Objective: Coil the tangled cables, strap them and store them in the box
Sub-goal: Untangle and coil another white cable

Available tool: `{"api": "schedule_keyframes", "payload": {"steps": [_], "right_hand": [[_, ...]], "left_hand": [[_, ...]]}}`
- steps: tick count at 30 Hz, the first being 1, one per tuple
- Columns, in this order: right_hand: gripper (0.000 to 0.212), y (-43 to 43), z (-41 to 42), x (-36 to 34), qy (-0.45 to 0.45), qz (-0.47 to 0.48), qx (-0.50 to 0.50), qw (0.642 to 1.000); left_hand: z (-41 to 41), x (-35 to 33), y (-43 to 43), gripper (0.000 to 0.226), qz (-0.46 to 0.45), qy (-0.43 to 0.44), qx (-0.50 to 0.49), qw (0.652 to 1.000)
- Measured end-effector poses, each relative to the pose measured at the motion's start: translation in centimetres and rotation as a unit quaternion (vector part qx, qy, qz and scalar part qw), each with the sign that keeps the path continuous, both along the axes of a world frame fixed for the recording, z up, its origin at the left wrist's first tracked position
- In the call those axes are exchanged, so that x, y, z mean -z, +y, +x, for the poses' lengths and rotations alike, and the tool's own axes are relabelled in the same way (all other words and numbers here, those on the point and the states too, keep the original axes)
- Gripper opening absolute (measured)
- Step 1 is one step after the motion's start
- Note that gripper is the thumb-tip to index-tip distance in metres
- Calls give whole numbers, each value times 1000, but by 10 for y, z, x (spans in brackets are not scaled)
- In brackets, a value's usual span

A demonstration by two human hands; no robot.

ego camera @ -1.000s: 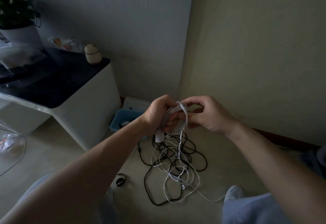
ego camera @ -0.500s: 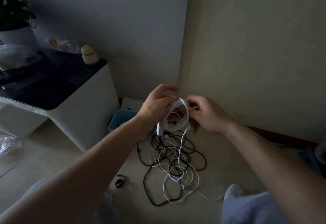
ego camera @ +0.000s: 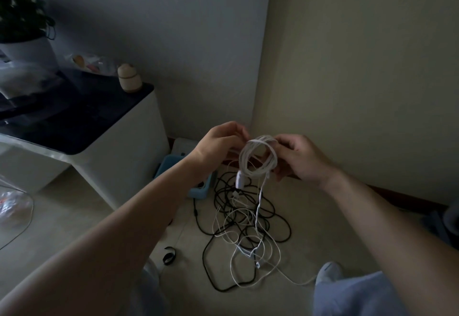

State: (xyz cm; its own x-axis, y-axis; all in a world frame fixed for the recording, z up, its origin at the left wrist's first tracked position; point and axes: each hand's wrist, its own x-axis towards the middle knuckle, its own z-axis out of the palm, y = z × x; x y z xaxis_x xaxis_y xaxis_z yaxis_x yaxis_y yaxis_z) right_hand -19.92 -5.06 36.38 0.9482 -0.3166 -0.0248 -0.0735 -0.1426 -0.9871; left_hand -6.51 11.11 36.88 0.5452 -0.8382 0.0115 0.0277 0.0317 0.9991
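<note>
A white cable coil [ego camera: 258, 158] hangs in the air between my hands, its loops forming a ring with a white plug dangling at the lower left. My right hand [ego camera: 301, 158] pinches the coil's right side. My left hand [ego camera: 219, 145] holds the coil's upper left edge with curled fingers. A loose white strand runs from the coil down to the tangled pile of black and white cables [ego camera: 244, 231] on the floor. The blue box [ego camera: 171, 164] stands on the floor behind my left wrist, partly hidden. A black strap [ego camera: 169, 257] lies on the floor.
A white cabinet with a dark top [ego camera: 82, 126] stands at the left, carrying a potted plant [ego camera: 22, 32], a small jar [ego camera: 129, 78] and bags. A white flat object [ego camera: 183, 145] leans at the wall corner. My knee and shoe [ego camera: 330, 272] are at the lower right.
The coil has opened into a rounder ring and shifted slightly right. My left hand's fingers have closed back onto its upper left edge, and my right hand has slid along its right side.
</note>
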Motion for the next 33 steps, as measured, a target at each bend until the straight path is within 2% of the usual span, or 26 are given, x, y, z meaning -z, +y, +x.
{"api": "schedule_keyframes", "payload": {"steps": [4, 7, 8, 12, 16, 19, 21, 23, 25, 26, 28, 33], "right_hand": [[47, -1, 3, 2, -17, 24, 48, 998], [25, -3, 5, 0, -20, 98, 83, 992], [21, -5, 5, -1, -27, 126, 98, 987], [27, -9, 5, -5, -60, 184, 136, 971], [28, -7, 6, -7, -66, 149, 170, 972], [27, -5, 7, -7, -62, 165, 176, 968], [24, -5, 7, -8, -59, 182, 176, 966], [24, -6, 6, -12, -61, 182, 173, 966], [24, -7, 4, -15, -68, 183, 170, 966], [24, -7, 4, -16, -72, 185, 167, 966], [25, -6, 1, -18, -78, 191, 156, 966], [26, -8, 0, -22, -95, 254, 170, 947]], "left_hand": [[1, -1, 3, 17, -23, 68, 52, 996], [3, -1, 7, 14, -19, 103, 91, 990], [4, -1, 8, 13, -11, 103, 103, 989], [5, 1, 7, 12, 19, 79, 110, 991], [5, 6, 6, 22, 89, -57, 109, 988], [1, 13, 2, 15, 185, -204, 95, 957], [-4, 18, -3, 12, 207, -262, 74, 940], [-4, 16, -5, 9, 194, -230, 50, 952], [-1, 12, -3, 16, 174, -98, 31, 979], [2, 11, -1, 20, 169, -42, 33, 984], [5, 11, 4, 44, 163, -10, 54, 985], [12, 14, 4, 48, 164, -169, 53, 970]]}}
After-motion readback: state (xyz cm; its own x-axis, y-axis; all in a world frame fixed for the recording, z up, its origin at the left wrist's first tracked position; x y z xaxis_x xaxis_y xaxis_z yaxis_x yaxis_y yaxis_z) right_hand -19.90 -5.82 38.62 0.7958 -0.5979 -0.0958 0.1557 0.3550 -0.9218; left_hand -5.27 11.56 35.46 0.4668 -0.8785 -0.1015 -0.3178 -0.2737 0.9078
